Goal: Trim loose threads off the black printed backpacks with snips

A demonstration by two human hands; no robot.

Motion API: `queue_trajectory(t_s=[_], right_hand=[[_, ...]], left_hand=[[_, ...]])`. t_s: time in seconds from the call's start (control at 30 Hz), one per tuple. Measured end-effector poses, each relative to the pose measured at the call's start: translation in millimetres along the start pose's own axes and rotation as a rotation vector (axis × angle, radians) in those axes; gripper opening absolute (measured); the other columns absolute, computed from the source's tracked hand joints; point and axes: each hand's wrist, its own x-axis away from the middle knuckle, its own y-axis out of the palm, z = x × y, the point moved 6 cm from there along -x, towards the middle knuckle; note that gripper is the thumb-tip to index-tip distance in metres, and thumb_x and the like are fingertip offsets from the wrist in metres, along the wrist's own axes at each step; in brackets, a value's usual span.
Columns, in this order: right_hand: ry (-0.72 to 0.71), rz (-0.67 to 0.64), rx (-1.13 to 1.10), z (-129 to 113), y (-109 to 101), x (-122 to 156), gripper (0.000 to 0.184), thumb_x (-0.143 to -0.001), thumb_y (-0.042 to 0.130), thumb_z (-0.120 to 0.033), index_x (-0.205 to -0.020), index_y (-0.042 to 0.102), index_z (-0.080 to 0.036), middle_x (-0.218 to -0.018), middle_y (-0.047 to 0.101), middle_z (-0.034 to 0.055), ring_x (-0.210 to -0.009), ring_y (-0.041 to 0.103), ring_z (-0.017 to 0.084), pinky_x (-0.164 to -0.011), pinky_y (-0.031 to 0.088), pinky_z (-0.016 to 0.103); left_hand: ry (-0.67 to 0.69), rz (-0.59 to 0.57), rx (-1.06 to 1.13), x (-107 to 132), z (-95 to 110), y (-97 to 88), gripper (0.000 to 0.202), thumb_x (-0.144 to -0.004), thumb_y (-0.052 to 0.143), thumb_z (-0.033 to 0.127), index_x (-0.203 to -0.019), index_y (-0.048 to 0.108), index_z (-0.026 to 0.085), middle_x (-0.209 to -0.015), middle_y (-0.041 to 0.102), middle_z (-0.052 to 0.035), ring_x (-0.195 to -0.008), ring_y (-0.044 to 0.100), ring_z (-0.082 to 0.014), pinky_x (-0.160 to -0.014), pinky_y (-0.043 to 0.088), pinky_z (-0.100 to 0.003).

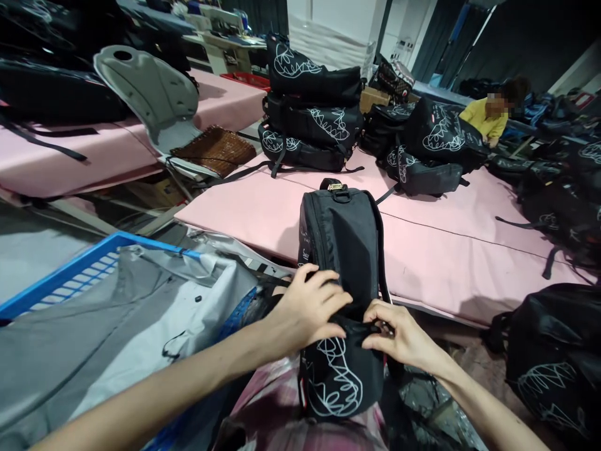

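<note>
A black backpack with white scribble print leans upright between my lap and the edge of the pink table. Across its side lies my left hand, fingers spread, with the thumb near a pocket's upper edge. My right hand pinches the black fabric at the other end of that pocket edge, thumb and fingers closed on it. The printed side pocket hangs below both hands.
Several black backpacks are stacked on the pink table; another backpack sits at right. A blue crate with grey sheeting stands at left, a grey chair behind it. A person in yellow is at the far right.
</note>
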Motion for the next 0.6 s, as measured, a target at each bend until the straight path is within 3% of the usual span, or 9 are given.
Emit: queue_trajectory(t_s=[0.13,0.27,0.4,0.6], right_hand=[[-0.082,0.010,0.260,-1.6,11.4,21.3,0.009,-0.086,0.051,-0.018,-0.096,0.051,-0.019,-0.087,0.056,0.0029,-0.071,0.053,0.013,-0.058,0.038,0.024],[-0.311,0.162,0.533,-2.5,29.9,44.7,0.016,-0.089,0.038,-0.009,-0.088,0.053,-0.017,-0.079,0.059,0.0025,-0.058,0.050,0.011,-0.052,0.034,0.024],[-0.477,0.263,0.582,1.3,40.6,54.7,0.028,-0.090,0.031,-0.008,-0.081,0.055,-0.017,-0.073,0.062,0.0033,-0.054,0.048,0.010,-0.050,0.032,0.025],[-0.471,0.266,0.545,6.5,36.4,53.4,0.030,-0.091,0.029,-0.009,-0.082,0.057,-0.016,-0.073,0.063,0.0036,-0.053,0.049,0.009,-0.050,0.033,0.024]], left_hand=[[0.060,-0.015,-0.115,15.3,12.0,34.3,0.017,-0.079,0.064,0.034,-0.075,0.056,0.019,-0.080,0.065,0.0003,-0.106,0.054,-0.0208,-0.109,0.005,-0.046],[0.110,-0.036,-0.065,41.2,24.8,52.2,0.009,-0.086,0.052,0.021,-0.077,0.055,0.020,-0.090,0.067,0.0032,-0.117,0.047,-0.0164,-0.112,-0.004,-0.041],[0.151,-0.068,-0.043,51.3,28.8,64.1,0.022,-0.089,0.038,0.012,-0.076,0.055,0.021,-0.091,0.067,0.0052,-0.121,0.043,-0.0137,-0.111,-0.011,-0.040],[0.199,-0.091,-0.011,42.7,26.6,67.0,0.023,-0.086,0.038,0.008,-0.072,0.053,0.020,-0.083,0.068,0.0054,-0.113,0.050,-0.0111,-0.108,-0.015,-0.039]])
